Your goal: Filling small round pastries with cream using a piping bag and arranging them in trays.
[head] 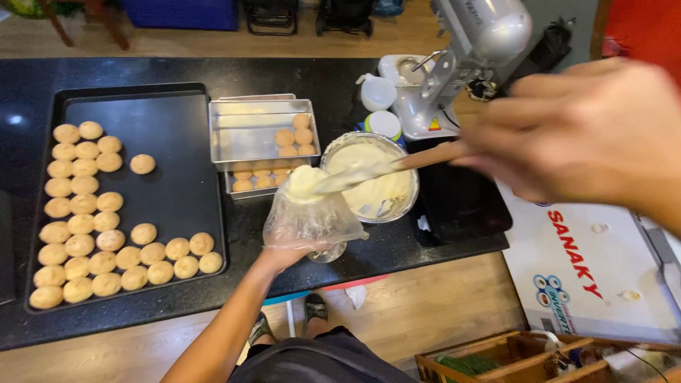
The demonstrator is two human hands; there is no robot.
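Step — filling piping bag [308, 213] with cream | left hand [287, 252] clenched around bag from below, bag upright on black counter [369, 259] before steel bowl [408, 202] | right hand [582, 131] grasping spatula [369, 170], cream-laden blade over bag mouth | next, judged — scrape blade clean against bag rim, keep bag steady

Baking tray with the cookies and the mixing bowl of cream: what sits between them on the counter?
In the head view, two stacked metal pans holding a few cookies sit between the baking tray and the mixing bowl.
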